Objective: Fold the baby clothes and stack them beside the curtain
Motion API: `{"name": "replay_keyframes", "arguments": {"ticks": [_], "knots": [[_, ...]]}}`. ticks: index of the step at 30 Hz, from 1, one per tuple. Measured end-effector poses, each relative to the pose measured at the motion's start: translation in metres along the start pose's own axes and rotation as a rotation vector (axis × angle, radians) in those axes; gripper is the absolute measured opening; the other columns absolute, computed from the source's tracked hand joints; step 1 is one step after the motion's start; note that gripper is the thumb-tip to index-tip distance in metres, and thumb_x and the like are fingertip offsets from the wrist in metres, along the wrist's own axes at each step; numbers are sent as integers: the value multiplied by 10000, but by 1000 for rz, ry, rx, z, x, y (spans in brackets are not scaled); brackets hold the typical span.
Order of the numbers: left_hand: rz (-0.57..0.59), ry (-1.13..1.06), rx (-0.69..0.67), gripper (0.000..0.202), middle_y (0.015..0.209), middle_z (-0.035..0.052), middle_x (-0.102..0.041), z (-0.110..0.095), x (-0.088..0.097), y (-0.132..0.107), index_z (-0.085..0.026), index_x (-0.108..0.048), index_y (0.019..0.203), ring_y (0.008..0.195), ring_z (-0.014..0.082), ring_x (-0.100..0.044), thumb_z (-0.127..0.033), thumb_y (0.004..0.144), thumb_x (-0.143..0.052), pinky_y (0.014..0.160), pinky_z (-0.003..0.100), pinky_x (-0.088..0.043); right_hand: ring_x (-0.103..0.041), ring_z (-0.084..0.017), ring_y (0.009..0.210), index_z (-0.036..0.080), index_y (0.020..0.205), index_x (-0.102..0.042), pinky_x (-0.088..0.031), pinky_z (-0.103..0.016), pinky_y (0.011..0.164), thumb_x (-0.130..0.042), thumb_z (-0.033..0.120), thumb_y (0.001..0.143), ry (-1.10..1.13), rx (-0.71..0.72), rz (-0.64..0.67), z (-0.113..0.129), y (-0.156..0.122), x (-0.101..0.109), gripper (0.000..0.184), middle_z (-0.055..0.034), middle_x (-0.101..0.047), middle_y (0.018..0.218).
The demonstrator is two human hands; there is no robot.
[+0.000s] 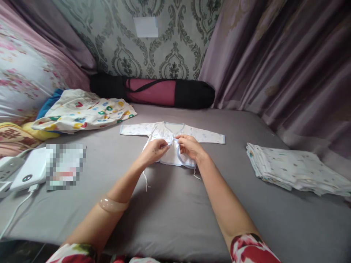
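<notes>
A small white baby shirt [164, 155] with pale blue trim lies face up on the grey sheet, sleeves stretched out to both sides. White tie strings hang from its lower left and lower right. My left hand [157, 150] pinches the front of the shirt near its middle, fingertips closed on the cloth. Close beside it, my right hand [189, 147] pinches the blue-trimmed front edge, which is lifted a little. The exact bit of cloth or tie between the fingertips is too small to tell.
Folded white printed cloths [296, 170] lie at the right. A patterned cloth [90, 111] is at the back left, with a white power bank [34, 168] and cable in front. A black and maroon long bag [150, 91] lies along the wall between purple curtains [246, 54].
</notes>
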State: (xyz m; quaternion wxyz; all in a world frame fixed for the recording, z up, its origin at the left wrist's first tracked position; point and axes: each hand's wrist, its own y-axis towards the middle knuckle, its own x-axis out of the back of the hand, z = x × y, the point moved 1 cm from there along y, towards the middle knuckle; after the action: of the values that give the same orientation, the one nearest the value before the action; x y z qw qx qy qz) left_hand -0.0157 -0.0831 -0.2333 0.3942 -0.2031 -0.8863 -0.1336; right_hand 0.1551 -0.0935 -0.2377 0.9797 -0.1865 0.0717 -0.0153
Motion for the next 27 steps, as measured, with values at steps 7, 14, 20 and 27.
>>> {"name": "replay_keyframes", "arguments": {"ticks": [7, 14, 20, 27], "knots": [[70, 153, -70, 218, 725, 31, -585, 3, -33, -8, -173, -630, 751, 680, 164, -540, -209, 832, -431, 613, 257, -359, -518, -89, 423, 172, 933, -544, -442, -189, 417, -493, 82, 679, -64, 61, -22, -5, -2, -12, 275, 74, -549, 537], [114, 391, -185, 270, 938, 111, -601, -4, -42, -25, -153, -632, 938, 875, 228, -555, -153, 900, -365, 782, 336, -439, -501, -72, 439, 175, 941, -536, -425, -178, 444, -478, 74, 666, -87, 127, -41, -15, 1, -21, 299, 96, -516, 571], [208, 604, -308, 222, 992, 121, -589, -23, -43, -54, -163, -596, 958, 906, 253, -524, -173, 917, -377, 802, 395, -459, -513, -62, 477, 181, 944, -538, -427, -171, 476, -490, 112, 725, -127, 194, -82, -25, 8, -26, 235, 85, -508, 643], [211, 461, -449, 269, 1096, 148, -598, -19, -40, -72, -147, -557, 1126, 1076, 268, -533, -197, 931, -378, 962, 425, -418, -620, -88, 641, 183, 980, -587, -500, -195, 572, -500, 140, 803, -281, 213, -58, -47, 19, -30, 202, -7, -635, 885]]}}
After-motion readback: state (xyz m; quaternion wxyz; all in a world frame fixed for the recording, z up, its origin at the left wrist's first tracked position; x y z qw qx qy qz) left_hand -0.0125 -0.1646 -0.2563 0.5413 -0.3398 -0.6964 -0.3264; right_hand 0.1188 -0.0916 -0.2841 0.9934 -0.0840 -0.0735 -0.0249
